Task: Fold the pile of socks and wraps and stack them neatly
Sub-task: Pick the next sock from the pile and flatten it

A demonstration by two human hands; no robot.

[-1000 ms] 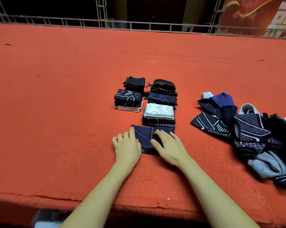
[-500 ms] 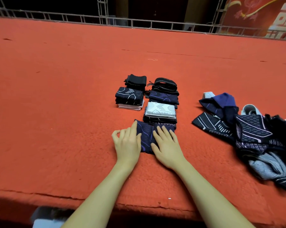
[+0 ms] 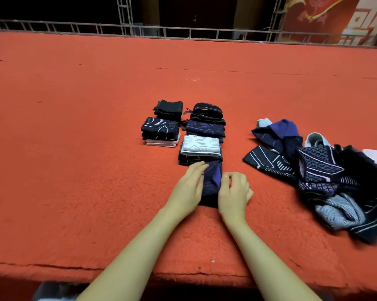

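At the lower centre of the frame, both hands flank a dark navy sock [image 3: 212,183] with purple lines, which lies narrow and folded on the red carpet [image 3: 74,170]. The left hand [image 3: 188,192] lies against the sock's left edge, its fingers straight and reaching up along the cloth toward the sock's far end. The right hand [image 3: 234,192] sits at the sock's right edge with its fingers curled inward, the fingertips touching the cloth; whether they pinch the fabric or only press on it cannot be told.

Just above the sock, touching its far end, stands a stack topped by a white patterned piece [image 3: 200,145] over dark folded items. Above that in the frame lies a navy folded piece [image 3: 205,128], and further up a black strapped wrap [image 3: 207,110]. To the left of this column is a second one: a dark folded stack with white lines [image 3: 160,129] resting on a pale piece, and behind it a plain black folded item [image 3: 169,107].

At the right of the frame, well apart from the hands, lies the unfolded pile [image 3: 324,174] of navy, black, grey and white socks and wraps, loosely heaped.

Along the top of the frame runs a metal truss rail [image 3: 183,31], with a red banner [image 3: 339,18] at the upper right.
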